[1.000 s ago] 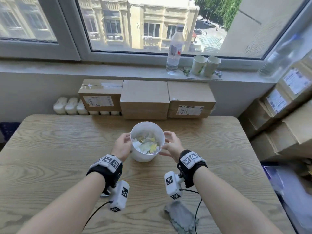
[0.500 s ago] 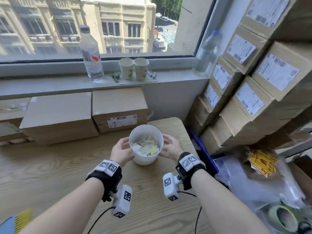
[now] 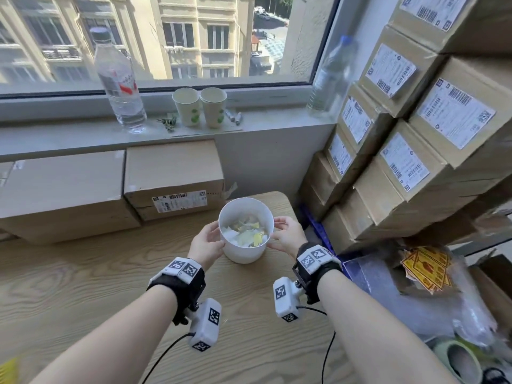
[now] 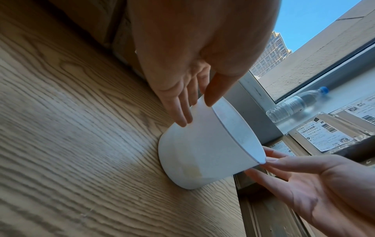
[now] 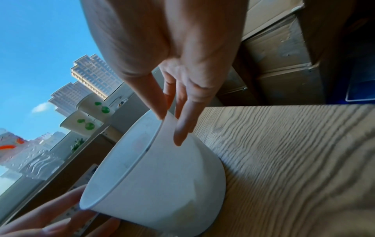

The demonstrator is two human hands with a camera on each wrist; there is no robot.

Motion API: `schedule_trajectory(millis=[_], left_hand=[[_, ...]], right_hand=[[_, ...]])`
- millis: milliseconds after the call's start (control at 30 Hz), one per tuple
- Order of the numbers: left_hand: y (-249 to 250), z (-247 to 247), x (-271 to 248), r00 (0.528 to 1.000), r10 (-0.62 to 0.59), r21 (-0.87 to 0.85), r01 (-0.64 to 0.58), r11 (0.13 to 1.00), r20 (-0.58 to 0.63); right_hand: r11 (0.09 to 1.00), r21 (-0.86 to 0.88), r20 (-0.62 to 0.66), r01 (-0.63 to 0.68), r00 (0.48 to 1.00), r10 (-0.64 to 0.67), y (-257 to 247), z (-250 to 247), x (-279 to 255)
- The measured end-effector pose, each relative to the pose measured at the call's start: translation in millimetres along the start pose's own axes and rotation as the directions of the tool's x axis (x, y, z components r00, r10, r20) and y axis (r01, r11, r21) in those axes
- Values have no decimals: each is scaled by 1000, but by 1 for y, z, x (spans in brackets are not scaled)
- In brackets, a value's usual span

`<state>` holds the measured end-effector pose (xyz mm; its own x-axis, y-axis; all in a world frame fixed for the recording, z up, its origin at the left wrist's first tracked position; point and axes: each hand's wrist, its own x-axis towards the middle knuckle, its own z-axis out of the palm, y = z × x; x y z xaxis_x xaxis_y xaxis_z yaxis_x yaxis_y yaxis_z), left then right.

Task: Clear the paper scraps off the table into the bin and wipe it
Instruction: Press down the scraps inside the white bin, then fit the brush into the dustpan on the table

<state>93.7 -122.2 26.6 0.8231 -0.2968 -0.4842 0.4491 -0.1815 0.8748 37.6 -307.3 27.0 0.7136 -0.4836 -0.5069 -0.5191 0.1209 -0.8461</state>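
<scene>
forearms and wrist-worn cameras, nearest in the head view; both elbows cut off by the lower frame edge.
yellow item (image 3: 8, 370), lower left corner: mostly out of frame, blurred, kind not determinable.
table (image 3: 83, 286), wood grain, light; near edge not shown, right far corner rounded.
left hand (image 3: 206, 243): fingers straight, lying against the left wall of the bin, thumb at the rim; not curled round it. fingertips hidden behind the bin in the head view, seen in the left wrist view (image 4: 182, 118).
right hand (image 3: 288, 234): fingers extended, touching the right wall just under the rim, thumb on the rim; palm stands off the wall.
bin (image 3: 245, 252), white, round, tapering to the base; stands upright on the table near its right far corner, between the two hands. base contact shown in both wrist views.
paper scraps (image 3: 246, 234), white and yellow, inside the bin; count not determinable, lower layers hidden by the wall.
clear plastic wrapping (image 3: 415, 295) with yellow printed sheets (image 3: 426, 268), right of the table, blurred; a tape roll (image 3: 457, 361) partly cut off at the corner.
cardboard boxes (image 3: 171, 176) behind the table, labels too small to read; a taller labelled stack (image 3: 415, 151) at right, top cut off.
window sill: two paper cups (image 3: 199, 106), water bottle (image 3: 119, 79), second bottle (image 3: 329, 81) blurred, small items between them unidentifiable.
</scene>
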Motion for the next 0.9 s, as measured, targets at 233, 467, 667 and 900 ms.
schedule_trajectory(millis=[233, 467, 667, 900], left_hand=[[-7, -17, -10, 996, 70, 465, -85, 881, 49], [-15, -82, -47, 981, 191, 870, -104, 482, 11], [-38, -162, -91, 958, 280, 960, -128, 251, 54], [-89, -279, -145, 968, 250, 955, -53, 293, -23]], right_hand=[[944, -316, -72, 89, 991, -117, -10, 9, -12], [378, -865, 143, 329, 885, -444, -18, 42, -59], [172, -883, 346, 437, 853, -390, -9, 121, -111], [94, -816, 532, 570, 804, -265, 29, 253, -172]])
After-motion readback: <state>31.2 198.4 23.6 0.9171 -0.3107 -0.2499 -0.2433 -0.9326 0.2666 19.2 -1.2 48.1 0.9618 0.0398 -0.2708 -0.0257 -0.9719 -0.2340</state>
